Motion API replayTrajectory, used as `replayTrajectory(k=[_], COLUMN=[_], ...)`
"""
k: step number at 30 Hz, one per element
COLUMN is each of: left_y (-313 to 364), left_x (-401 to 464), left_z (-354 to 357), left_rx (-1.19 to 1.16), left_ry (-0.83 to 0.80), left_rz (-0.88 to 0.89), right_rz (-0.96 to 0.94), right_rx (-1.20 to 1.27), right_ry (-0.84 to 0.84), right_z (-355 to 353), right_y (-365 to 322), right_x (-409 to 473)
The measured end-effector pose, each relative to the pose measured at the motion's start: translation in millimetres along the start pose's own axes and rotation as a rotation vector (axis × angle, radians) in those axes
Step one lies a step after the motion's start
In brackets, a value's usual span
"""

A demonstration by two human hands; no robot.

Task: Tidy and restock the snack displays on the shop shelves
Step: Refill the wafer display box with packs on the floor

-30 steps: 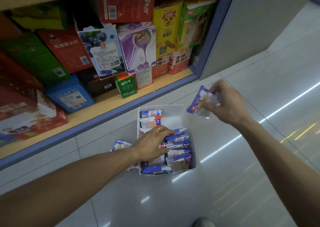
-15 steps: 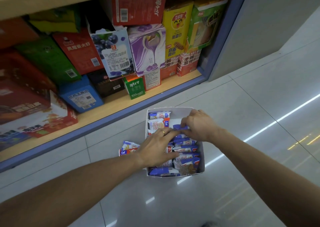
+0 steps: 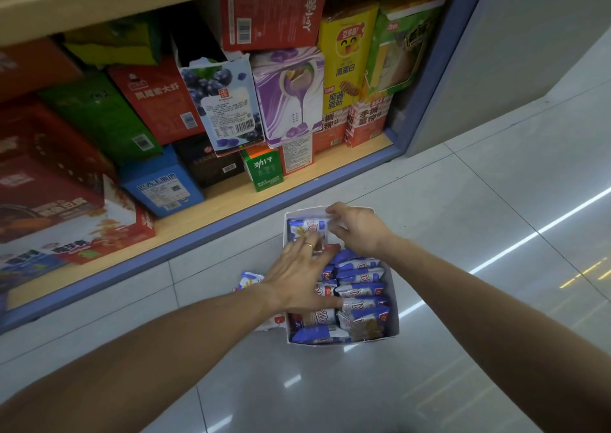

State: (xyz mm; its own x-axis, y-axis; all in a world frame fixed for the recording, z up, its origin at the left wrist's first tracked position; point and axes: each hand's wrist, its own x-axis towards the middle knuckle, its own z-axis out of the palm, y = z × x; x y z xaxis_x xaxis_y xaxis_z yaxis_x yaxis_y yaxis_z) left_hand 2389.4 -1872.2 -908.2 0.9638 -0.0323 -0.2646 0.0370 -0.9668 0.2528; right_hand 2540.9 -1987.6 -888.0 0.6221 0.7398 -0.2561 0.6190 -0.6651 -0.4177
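A white open box (image 3: pixel 394 303) stands on the floor tiles in front of the bottom shelf, filled with several blue-and-white snack packets (image 3: pixel 360 287). My left hand (image 3: pixel 297 277), a ring on one finger, lies flat with spread fingers on the packets in the box's left half. At the far end of the box my right hand (image 3: pixel 358 231) pinches the right edge of one snack packet (image 3: pixel 305 229) that lies across that end. A few loose packets (image 3: pixel 248 279) lie on the floor left of the box, partly hidden by my left forearm.
The bottom shelf (image 3: pixel 231 194) with its blue front edge (image 3: pixel 198 234) holds stacked snack cartons: a blueberry carton (image 3: pixel 224 108), a purple one (image 3: pixel 291 95), a blue one (image 3: pixel 162 184), a small green one (image 3: pixel 264 168). A grey wall panel (image 3: pixel 515 52) stands to the right.
My right hand has brought the packet it held in the air down into the far end of the box. My left hand slid forward along the packets.
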Motion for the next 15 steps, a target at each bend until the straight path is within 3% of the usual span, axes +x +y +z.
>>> replayTrajectory(k=[6, 11, 15], left_y=[-10.1, -21.2, -38.1], left_x=[-3.8, -4.6, -4.3], left_z=[-4.2, -16.1, -25.0], left_rx=[-0.068, -0.243, -0.045], left_ry=[-0.014, 0.022, 0.063], left_rz=[0.040, -0.034, 0.030], right_rz=[0.021, 0.036, 0.047], right_rx=[-0.015, -0.324, -0.544], right_ry=[-0.053, 0.098, 0.029], right_z=[15.8, -20.5, -22.3], right_y=[-8.7, 8.6, 17.6], right_x=[1.0, -4.5, -16.7])
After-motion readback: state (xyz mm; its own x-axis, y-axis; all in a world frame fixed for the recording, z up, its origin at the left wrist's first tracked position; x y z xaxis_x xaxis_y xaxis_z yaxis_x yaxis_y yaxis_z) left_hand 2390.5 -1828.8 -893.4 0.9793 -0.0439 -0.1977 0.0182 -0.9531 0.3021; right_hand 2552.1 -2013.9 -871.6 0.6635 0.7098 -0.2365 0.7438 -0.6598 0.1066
